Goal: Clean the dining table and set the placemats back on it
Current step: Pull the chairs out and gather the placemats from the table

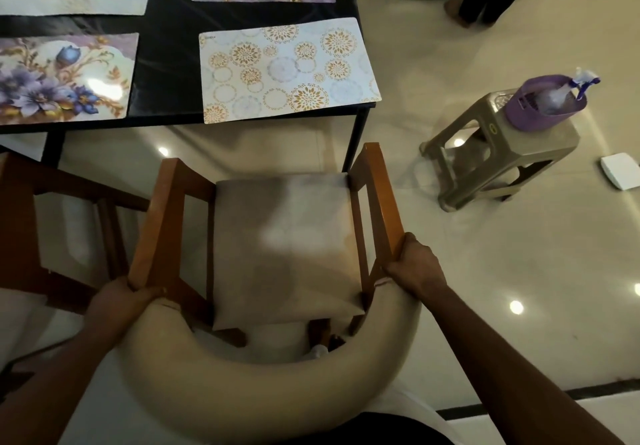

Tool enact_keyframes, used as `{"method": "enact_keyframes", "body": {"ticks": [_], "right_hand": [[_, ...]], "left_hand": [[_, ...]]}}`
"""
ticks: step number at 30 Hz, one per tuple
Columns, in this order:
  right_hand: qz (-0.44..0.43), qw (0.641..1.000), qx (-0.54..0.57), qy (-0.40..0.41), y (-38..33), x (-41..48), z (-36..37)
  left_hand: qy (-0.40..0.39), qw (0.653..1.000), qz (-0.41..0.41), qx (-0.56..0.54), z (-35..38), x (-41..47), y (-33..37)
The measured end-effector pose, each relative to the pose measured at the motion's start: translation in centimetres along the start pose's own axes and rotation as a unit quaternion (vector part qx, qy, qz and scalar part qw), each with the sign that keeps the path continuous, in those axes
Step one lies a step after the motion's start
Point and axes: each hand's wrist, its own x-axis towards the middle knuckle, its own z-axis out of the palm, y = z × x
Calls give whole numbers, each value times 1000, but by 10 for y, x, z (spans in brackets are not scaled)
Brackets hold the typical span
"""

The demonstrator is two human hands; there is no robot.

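Brown wood of a second chair [52, 202] is crowding the near left. Beside it the left hand [117, 302] is gripping the left armrest of the chair [280, 243] where the padded back is joining; the right hand [415, 264] is gripping the right armrest. Bare floor [277, 146] is showing between the chair front and the near edge of the black table [166, 46]. Four placemats [62, 77] are lying on the table, far of both hands; the gold-circled placemat [287, 70] is reaching that edge. Right, a stool [502, 146] is carrying a purple basket [543, 105], well apart.
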Motion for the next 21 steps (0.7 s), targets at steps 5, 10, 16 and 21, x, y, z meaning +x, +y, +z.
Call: {"method": "enact_keyframes", "body": {"ticks": [5, 10, 16, 21], "right_hand": [[23, 998, 59, 3, 8, -22, 8], [55, 977, 200, 43, 20, -48, 28], [42, 982, 170, 70, 13, -47, 27], [53, 982, 163, 82, 9, -50, 28]], "left_hand": [[29, 999, -12, -39, 7, -20, -13], [53, 994, -31, -93, 22, -46, -29], [73, 994, -38, -77, 23, -52, -23], [73, 994, -37, -77, 21, -51, -20]]}}
